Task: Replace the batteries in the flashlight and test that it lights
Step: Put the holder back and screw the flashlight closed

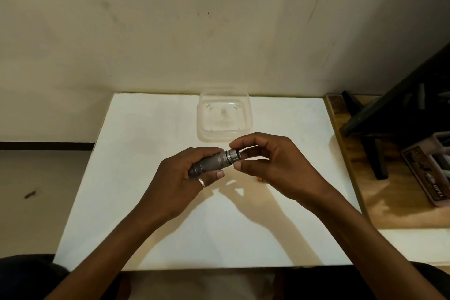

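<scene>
Head view: left hand (180,178) grips flashlight (214,161), right hand (275,165) pinches its end cap (234,155), which a tilt could cross-thread.

One left hand (177,178), one right hand (272,165), one flashlight (216,159) between them, one ring (201,182) on the left, one clear container (248,114) beyond both, one orange item (260,179) under the right

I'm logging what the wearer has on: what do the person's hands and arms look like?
No sleeves, gloves or watch are in view; both arms are uncovered. The left hand wears a silver ring on one finger; the right hand shows none.
</scene>
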